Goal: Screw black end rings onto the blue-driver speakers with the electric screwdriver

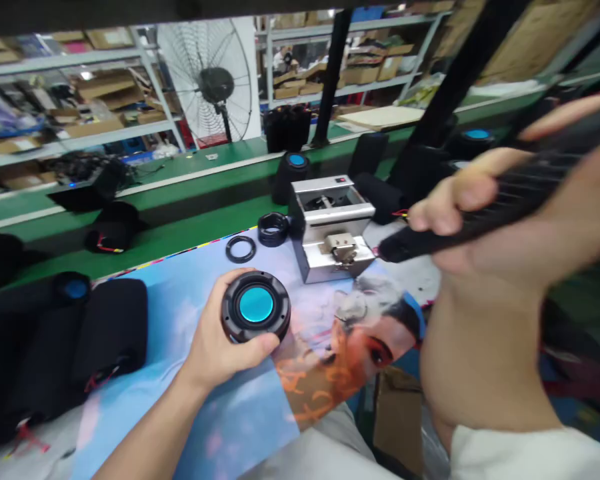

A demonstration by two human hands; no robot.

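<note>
My left hand (215, 343) is closed around a round black speaker part with a cyan centre (256, 306), holding it just above the printed poster sheet (180, 407) that covers the bench. My right hand (460, 200) is raised close to the camera, its fingers wrapped round a long black mesh-covered speaker body (505, 200) that points down-left toward a small metal machine (330, 230). The far end of that body runs out of view at the right.
Two black rings (241, 249) (273, 229) lie behind the cyan part. Black speaker bodies (107, 330) lie at the left, and more stand on the green conveyor (190, 230). A floor fan (215, 83) and shelves of cartons stand behind. A cardboard box (397, 417) sits below the bench edge.
</note>
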